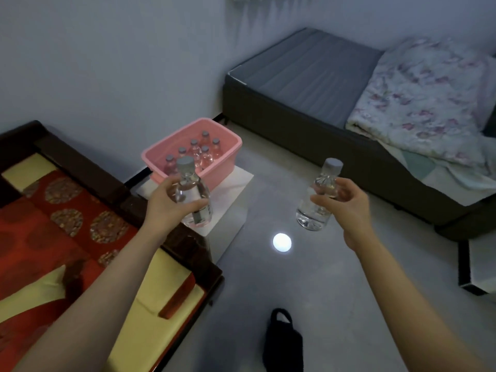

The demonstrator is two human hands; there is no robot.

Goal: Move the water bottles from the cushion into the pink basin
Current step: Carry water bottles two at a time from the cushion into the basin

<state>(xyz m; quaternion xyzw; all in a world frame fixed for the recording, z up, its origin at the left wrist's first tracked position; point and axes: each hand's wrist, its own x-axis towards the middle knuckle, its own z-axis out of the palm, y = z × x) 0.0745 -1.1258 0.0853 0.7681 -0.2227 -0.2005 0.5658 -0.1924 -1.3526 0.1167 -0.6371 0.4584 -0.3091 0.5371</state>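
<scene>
My left hand (171,202) grips a clear water bottle (192,189) with a grey cap, held upright just in front of the pink basin (225,167). My right hand (346,200) grips a second clear bottle (319,202), upright over the grey floor to the right of the basin. Inside the basin stand several capped bottles (200,151). The basin rests on a white low stand (236,189) by the wall. The red and yellow cushion (61,226) lies at my left on a dark wooden seat; no bottles show on it.
A dark bed (308,84) with a grey mattress and a floral quilt (429,103) fills the right back. A black slipper (284,342) lies on the floor near my feet. A round light reflection (281,242) shines on the glossy floor. White wall behind.
</scene>
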